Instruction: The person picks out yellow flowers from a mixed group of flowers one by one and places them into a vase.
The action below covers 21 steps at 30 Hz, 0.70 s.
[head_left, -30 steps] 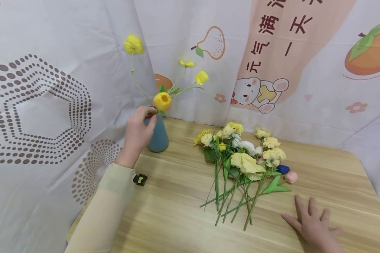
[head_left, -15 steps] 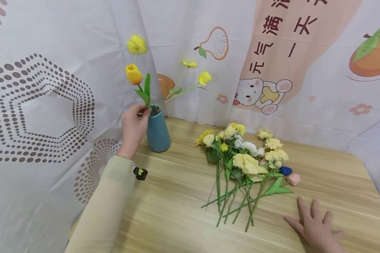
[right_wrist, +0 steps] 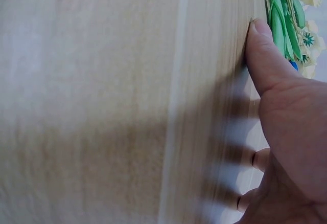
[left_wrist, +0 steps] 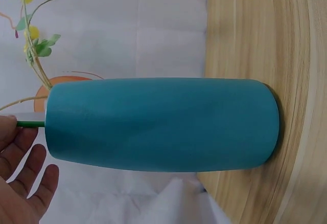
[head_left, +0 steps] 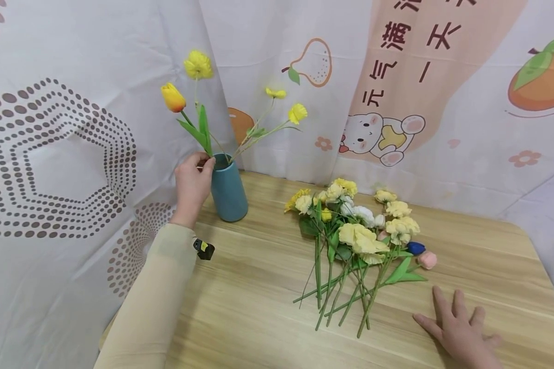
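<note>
At the mouth of a teal vase (head_left: 230, 192), my left hand (head_left: 194, 182) pinches the stem of an orange-yellow tulip (head_left: 173, 97). The tulip leans to the left, and its green leaves spread above my fingers. In the left wrist view the green stem (left_wrist: 30, 124) runs from my fingertips into the vase's opening; its lower end is hidden inside. Yellow flowers on thin stems (head_left: 198, 65) also stand in the vase. My right hand (head_left: 461, 328) rests on the table with its fingers spread, holding nothing, close to the pile of loose flowers (head_left: 360, 241).
The pile has cream, white and yellow blooms, a blue bud (head_left: 415, 248) and a pink bud (head_left: 427, 260), with stems pointing toward me. A wooden table (head_left: 258, 307) carries everything. Printed curtains (head_left: 268, 41) hang behind and to the left. A black wrist device (head_left: 204, 249) sits by my left cuff.
The tulip has swung from in front of the vase mouth to its left and now faces up and left. My left hand has shifted slightly left, while the right hand has stayed in place.
</note>
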Each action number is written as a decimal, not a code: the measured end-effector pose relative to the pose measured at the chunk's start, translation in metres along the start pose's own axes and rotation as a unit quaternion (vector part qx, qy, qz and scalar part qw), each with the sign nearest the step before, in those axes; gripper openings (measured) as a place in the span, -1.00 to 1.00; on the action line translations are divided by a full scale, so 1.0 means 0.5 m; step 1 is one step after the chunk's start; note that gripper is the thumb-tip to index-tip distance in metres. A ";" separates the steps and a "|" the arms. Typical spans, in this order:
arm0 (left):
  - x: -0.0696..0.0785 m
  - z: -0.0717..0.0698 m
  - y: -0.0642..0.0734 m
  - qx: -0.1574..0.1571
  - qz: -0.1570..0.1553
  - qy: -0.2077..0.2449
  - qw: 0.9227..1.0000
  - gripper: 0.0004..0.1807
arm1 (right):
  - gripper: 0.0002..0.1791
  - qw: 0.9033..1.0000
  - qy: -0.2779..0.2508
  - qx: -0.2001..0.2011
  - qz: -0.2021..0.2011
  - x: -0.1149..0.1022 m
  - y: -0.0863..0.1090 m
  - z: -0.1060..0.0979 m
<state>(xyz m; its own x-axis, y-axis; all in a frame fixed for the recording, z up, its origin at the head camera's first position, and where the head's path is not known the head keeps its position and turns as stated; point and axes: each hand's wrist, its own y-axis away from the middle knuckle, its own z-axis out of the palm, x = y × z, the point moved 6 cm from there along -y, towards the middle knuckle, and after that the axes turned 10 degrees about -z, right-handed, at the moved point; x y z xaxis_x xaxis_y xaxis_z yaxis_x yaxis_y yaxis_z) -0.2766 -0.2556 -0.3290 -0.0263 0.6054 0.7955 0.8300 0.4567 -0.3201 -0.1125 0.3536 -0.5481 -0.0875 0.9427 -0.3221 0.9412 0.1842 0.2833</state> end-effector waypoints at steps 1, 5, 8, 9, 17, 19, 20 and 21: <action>-0.002 0.000 -0.001 0.000 -0.003 -0.001 1.000 -0.77 | 0.18 1.000 0.000 0.002 -0.001 -0.001 0.000 -0.001; -0.009 0.002 -0.005 0.000 -0.015 -0.003 1.000 -0.77 | 0.17 1.000 -0.003 0.005 -0.005 -0.003 0.002 -0.001; -0.011 0.003 -0.007 -0.002 -0.024 -0.005 1.000 -0.77 | 0.17 1.000 -0.004 0.004 -0.003 -0.004 0.002 -0.002; -0.011 0.003 -0.008 -0.003 -0.026 -0.006 1.000 -0.77 | 0.17 1.000 -0.005 0.004 -0.002 -0.005 0.002 -0.003; -0.015 0.007 -0.013 -0.001 -0.034 -0.013 0.999 -0.76 | 0.15 1.000 -0.007 0.004 -0.003 -0.008 0.003 -0.006; -0.016 0.007 -0.015 -0.001 -0.035 -0.013 0.999 -0.76 | 0.14 1.000 -0.009 0.006 -0.004 -0.008 0.003 -0.007; -0.017 0.008 -0.016 -0.002 -0.036 -0.012 0.999 -0.76 | 0.13 1.000 -0.010 0.008 -0.007 -0.008 0.002 -0.008; -0.017 0.008 -0.016 -0.001 -0.035 -0.012 0.999 -0.75 | 0.12 1.000 -0.011 0.010 -0.010 -0.009 0.002 -0.008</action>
<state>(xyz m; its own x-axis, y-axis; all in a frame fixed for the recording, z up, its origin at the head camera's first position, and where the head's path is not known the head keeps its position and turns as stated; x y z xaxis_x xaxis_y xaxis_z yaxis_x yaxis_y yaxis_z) -0.2852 -0.2619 -0.3351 -0.0987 0.5873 0.8034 0.8272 0.4972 -0.2619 -0.1127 0.3508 -0.5428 -0.0992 0.9328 -0.3466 0.9458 0.1966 0.2586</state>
